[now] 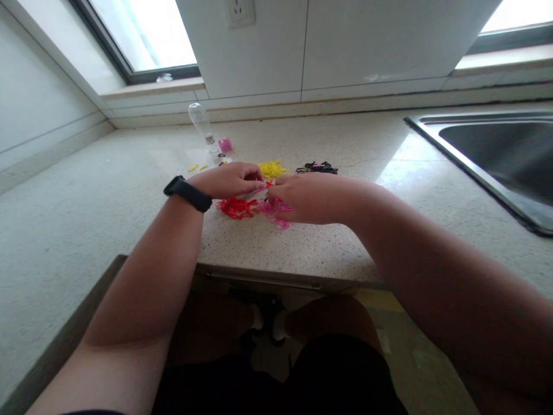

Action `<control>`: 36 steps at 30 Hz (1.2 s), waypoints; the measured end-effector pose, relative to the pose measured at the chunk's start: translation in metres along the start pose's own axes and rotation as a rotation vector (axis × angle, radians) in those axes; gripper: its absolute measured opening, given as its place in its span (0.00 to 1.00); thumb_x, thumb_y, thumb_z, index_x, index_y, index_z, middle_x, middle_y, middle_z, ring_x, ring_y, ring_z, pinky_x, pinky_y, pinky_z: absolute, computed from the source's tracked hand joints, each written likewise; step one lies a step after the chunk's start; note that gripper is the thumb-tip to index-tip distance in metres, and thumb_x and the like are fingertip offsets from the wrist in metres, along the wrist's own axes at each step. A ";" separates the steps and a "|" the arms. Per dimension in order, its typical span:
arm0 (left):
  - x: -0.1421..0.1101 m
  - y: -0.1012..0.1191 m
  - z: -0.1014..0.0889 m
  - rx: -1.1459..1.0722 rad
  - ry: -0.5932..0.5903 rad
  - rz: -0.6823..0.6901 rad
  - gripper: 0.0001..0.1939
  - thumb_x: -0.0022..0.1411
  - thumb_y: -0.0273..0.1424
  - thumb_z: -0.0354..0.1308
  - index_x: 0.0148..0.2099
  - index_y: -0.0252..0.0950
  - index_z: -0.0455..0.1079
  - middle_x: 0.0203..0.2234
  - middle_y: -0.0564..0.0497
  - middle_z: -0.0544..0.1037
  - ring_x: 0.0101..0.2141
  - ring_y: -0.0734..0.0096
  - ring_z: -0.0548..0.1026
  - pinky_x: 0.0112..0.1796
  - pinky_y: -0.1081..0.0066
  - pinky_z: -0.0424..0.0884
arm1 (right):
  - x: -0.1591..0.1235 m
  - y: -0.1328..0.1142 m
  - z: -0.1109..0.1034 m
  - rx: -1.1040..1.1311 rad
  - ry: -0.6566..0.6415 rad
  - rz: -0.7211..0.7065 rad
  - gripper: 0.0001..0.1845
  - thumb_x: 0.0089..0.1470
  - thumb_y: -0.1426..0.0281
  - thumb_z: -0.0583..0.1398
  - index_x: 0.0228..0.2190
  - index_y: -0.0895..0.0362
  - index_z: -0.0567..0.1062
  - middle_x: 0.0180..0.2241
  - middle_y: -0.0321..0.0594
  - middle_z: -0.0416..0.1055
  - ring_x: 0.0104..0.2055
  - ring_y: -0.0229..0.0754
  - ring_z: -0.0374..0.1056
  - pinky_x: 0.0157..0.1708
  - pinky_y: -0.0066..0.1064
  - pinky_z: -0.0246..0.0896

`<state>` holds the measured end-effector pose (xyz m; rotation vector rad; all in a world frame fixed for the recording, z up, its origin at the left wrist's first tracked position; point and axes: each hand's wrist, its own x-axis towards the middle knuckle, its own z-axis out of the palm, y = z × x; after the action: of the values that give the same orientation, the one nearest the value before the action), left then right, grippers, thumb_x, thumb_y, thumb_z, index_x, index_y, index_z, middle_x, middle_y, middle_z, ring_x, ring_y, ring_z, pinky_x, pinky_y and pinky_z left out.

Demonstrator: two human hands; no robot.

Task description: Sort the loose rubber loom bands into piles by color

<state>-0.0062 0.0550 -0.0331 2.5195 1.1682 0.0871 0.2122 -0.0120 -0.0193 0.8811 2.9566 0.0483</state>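
Note:
Small loose rubber bands lie sorted by colour around my hands on the speckled counter. My left hand (235, 180), with a black wristband (188, 193) at the wrist, is closed in a pinch, and a thin pink strand shows at its fingertips. Close against it, my right hand (305, 197) has its fingers curled in over the pink rubber bands (276, 212); what they hold is hidden. A few red bands (269, 184) show between the two hands. The red pile (237, 208) sits below my left hand. Beyond the hands are the yellow pile (272, 169) and the black pile (317, 168).
A clear plastic bottle (201, 124) and a pink round item (225, 144) stand towards the back wall. Several yellow bits (197, 167) lie left of my hands. A steel sink (436, 129) is set into the counter (142, 184) at right.

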 end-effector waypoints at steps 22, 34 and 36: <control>-0.001 0.002 -0.001 -0.017 -0.024 -0.025 0.21 0.62 0.44 0.53 0.49 0.35 0.73 0.30 0.49 0.77 0.30 0.68 0.71 0.33 0.68 0.62 | 0.000 0.001 0.000 0.040 -0.013 -0.008 0.14 0.62 0.67 0.53 0.42 0.60 0.76 0.45 0.50 0.75 0.46 0.50 0.70 0.44 0.40 0.60; -0.002 0.006 -0.002 -0.004 -0.029 -0.019 0.21 0.62 0.45 0.52 0.48 0.35 0.73 0.31 0.49 0.77 0.30 0.69 0.71 0.33 0.69 0.62 | -0.001 -0.002 -0.002 -0.013 -0.026 0.006 0.15 0.63 0.67 0.52 0.43 0.59 0.75 0.45 0.49 0.75 0.46 0.49 0.71 0.44 0.39 0.60; -0.002 0.007 -0.002 -0.012 -0.032 -0.017 0.21 0.62 0.45 0.52 0.48 0.35 0.73 0.30 0.50 0.76 0.29 0.69 0.70 0.33 0.69 0.62 | -0.002 -0.003 -0.002 -0.019 -0.027 0.011 0.15 0.63 0.67 0.52 0.43 0.60 0.75 0.45 0.49 0.76 0.46 0.49 0.71 0.44 0.39 0.60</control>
<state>-0.0033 0.0499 -0.0290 2.4914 1.1726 0.0490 0.2120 -0.0151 -0.0173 0.8886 2.9213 0.0644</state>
